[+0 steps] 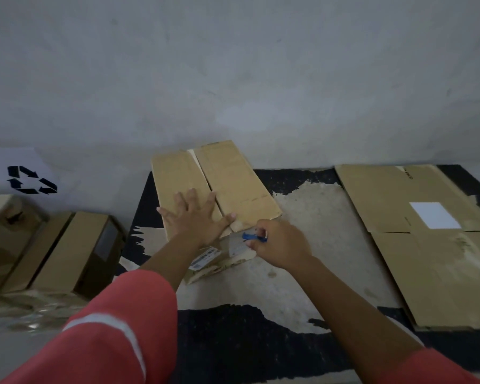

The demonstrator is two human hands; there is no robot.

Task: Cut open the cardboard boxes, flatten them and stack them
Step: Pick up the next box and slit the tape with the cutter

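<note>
Head camera: a person in red sleeves [108, 328] works a cardboard box [233, 178] on a worn black mat [261, 342] by the wall [233, 79]. The left hand [197, 220] lies flat on it, fingers spread, apparently pinning it so it cannot slide under the blade. The right hand [280, 245] curls round a blue cutter [254, 236] at the box's near end, seemingly to slit the flap there. Flattened cardboard [416, 245] lies to the right, likely the start of the stack; uncut boxes [67, 250] sit at left beneath a recycling sign [31, 180].
</note>
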